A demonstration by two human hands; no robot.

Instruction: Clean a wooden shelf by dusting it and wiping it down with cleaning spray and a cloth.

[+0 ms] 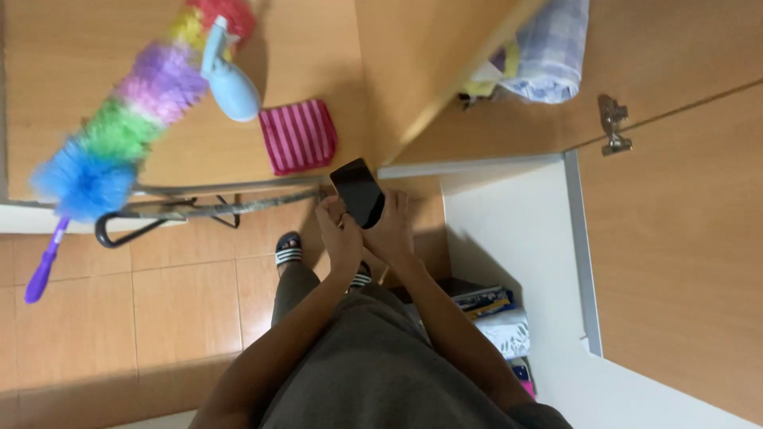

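Stood over the tiled floor (pixel 159 302) with a phone (pixel 359 192) gripped low in front of the body, above the sandals (pixel 288 248). Held it from both sides: left hand (pixel 340 237) with fingers curled against the lower left edge, right hand (pixel 394 229) with fingers wrapped round the lower right edge and back. Could not tell whether a thumb pressed the glass. Showed a dark screen, tilted up toward the camera.

Judged the cleaning as not in hand at this moment. Left the cleaning gear lying on the wooden counter (pixel 71 48), well apart from both hands: rainbow duster (pixel 131 111) slantwise with its purple handle hanging past the counter's edge, blue spray bottle (pixel 230 79) touching the duster's top end, pink striped cloth (pixel 298 135) flat just beside the bottle. Touched none of these. Saw no wet patch or wiped streak on the counter, so could not tell how much had been cleaned.

Found a cupboard door (pixel 683 238) swung open on the right, hinge (pixel 613 125) showing, with a checked bag (pixel 548 48) on a shelf above and packets (pixel 486 302) on a lower shelf near the right forearm. Noted a dark metal frame (pixel 199 208) under the counter's edge.
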